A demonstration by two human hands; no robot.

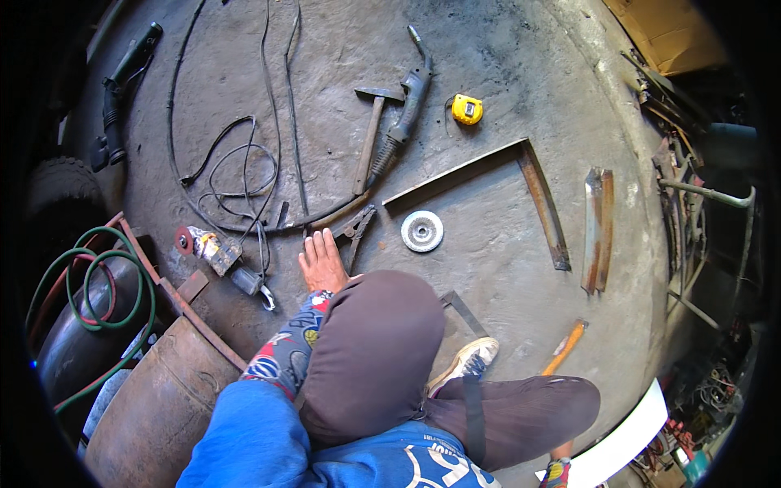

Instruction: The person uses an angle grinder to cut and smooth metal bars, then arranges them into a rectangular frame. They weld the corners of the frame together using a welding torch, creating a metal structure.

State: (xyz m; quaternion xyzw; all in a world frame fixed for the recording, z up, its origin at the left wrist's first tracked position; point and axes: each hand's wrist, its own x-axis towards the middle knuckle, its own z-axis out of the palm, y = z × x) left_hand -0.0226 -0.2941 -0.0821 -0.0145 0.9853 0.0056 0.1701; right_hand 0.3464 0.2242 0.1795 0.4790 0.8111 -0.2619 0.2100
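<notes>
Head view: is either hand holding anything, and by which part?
Left hand: nothing visible, spread open beside the dark clamp. Right hand: mostly hidden, cannot tell.

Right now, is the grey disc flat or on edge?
Lying flat: the grey disc shows its full round face to the head camera.

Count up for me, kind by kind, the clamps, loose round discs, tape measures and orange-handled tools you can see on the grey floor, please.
Clamp, beside the left hand: 1
Loose round disc: 1
Tape measure: 1
Orange-handled tool: 1
Total: 4
</notes>
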